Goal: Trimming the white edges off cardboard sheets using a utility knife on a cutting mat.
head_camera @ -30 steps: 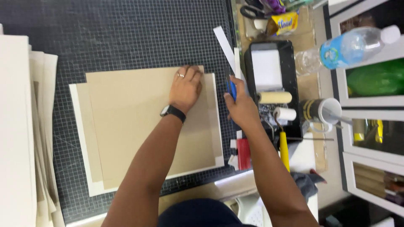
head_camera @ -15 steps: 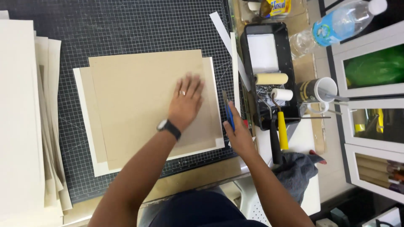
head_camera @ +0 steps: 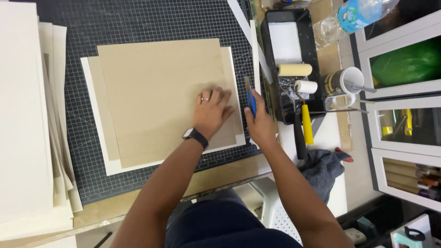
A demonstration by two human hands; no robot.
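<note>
A tan cardboard sheet (head_camera: pixel 156 96) lies on a slightly larger white paper sheet (head_camera: pixel 94 115) on a dark gridded cutting mat (head_camera: pixel 138 23). My left hand (head_camera: pixel 212 110), with a ring and a black wristwatch, presses flat on the cardboard's lower right part. My right hand (head_camera: pixel 259 120) grips a blue-handled craft knife (head_camera: pixel 250 96), its blade pointing away from me just off the paper's right edge. A narrow white paper strip (head_camera: pixel 256 55) lies along that edge beside the blade.
A stack of white boards (head_camera: pixel 23 115) fills the left side. To the right stand a black paint tray (head_camera: pixel 287 27) with two small rollers (head_camera: pixel 294 70), a mug (head_camera: pixel 344 82), a plastic bottle (head_camera: pixel 353 18), a grey cloth (head_camera: pixel 321 170) and cabinet shelves.
Both hands have slid toward me along the sheet's right edge. The knife has come down that edge with my right hand; a thin white strip now lies beside it.
</note>
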